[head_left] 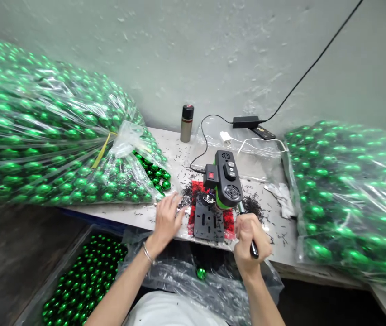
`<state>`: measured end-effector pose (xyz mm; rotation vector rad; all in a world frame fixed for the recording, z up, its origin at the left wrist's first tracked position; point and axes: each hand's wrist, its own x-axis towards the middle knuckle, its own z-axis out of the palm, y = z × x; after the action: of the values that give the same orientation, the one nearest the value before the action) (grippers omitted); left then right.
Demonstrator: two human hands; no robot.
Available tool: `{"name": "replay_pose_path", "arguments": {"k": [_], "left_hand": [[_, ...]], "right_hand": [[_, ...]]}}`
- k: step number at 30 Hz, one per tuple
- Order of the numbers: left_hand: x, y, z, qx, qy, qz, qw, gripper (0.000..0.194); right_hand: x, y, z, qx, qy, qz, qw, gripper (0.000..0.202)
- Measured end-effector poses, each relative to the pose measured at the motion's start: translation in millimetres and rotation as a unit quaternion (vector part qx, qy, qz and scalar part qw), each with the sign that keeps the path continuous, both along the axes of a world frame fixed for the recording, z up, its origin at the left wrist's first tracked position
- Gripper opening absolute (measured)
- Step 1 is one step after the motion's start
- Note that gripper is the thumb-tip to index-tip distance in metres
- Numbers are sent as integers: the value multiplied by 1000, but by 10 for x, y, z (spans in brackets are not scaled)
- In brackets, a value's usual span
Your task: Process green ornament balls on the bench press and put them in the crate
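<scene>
The right hand [252,242] is closed in a fist around the black lever handle [254,250] of a small bench drill press [226,181], whose slotted base plate [206,226] lies on a red mat [228,224]. That handle looks rigid and smooth; a full wrap near its end should give the best leverage, while the press itself is probably heavy enough to need both hands on its body or base. The left hand [168,217] has its fingers apart, palm down, at the table's front edge; I cannot tell whether it touches anything. Just beyond its fingertips, shiny green balls [165,184] sit at the opening of the big clear plastic bag [43,149]. They look light, hard-shelled and slick, likely to roll or scuff, so a gentle pinch across the widest part suits them. The bag film will be limp and slippery. A single green ball [201,273] rests on plastic sheeting [226,283] below the press.
</scene>
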<state>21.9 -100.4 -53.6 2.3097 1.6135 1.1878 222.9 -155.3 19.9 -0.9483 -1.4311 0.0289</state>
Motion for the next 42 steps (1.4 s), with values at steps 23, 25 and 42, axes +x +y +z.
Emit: {"name": "replay_pose_path", "arguments": {"k": [23, 25, 42], "left_hand": [[299, 62, 105, -405, -548, -71, 728, 61], [423, 10, 24, -412, -522, -73, 744, 58], [709, -34, -281, -82, -124, -120, 982, 28]], "right_hand": [[-14, -10, 276, -56, 6, -8, 998, 32], [-9, 0, 355, -68, 6, -4, 998, 33], [-5, -34, 254, -61, -9, -19, 998, 26]]}}
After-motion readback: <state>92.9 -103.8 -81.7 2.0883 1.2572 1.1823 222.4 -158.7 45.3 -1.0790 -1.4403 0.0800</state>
